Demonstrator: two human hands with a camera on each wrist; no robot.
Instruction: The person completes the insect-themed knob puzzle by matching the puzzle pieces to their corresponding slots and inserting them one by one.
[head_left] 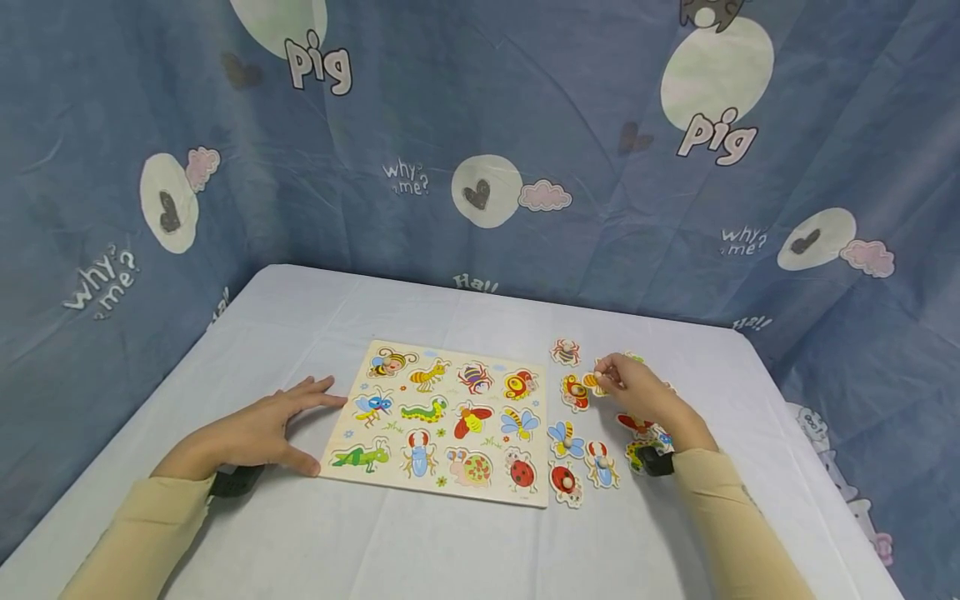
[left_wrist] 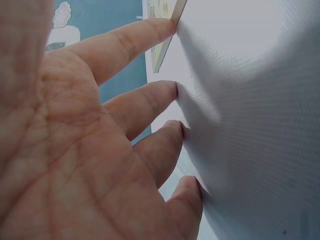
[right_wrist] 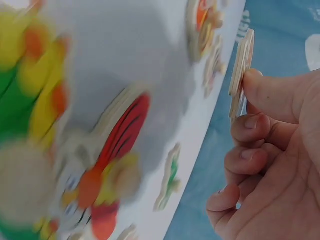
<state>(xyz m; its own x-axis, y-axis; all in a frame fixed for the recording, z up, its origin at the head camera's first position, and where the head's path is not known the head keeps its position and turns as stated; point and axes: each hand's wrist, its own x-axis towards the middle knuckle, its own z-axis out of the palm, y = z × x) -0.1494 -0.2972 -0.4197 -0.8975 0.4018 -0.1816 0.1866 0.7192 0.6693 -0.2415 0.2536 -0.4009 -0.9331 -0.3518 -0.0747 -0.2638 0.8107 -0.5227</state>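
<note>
A wooden insect puzzle board [head_left: 438, 492] lies flat on the white table. My left hand [head_left: 258, 429] is spread at its left side, the thumb at the near left corner and the index fingertip at the left edge. In the left wrist view the other fingertips [left_wrist: 172, 90] rest on the cloth. My right hand [head_left: 637, 387] pinches a yellow striped insect puzzle piece [head_left: 592, 382] between thumb and fingers. The right wrist view shows this piece [right_wrist: 241, 75] edge-on, raised off the table, its printed face mostly hidden.
Knobbed pieces lie right of the board: a spider [head_left: 566, 352], a red-and-yellow butterfly [head_left: 574, 392], a blue-winged dragonfly [head_left: 566, 440], a ladybug [head_left: 565, 483], a blue beetle [head_left: 602, 464] and several more under the right forearm. A blue printed curtain [head_left: 420, 233] surrounds the table.
</note>
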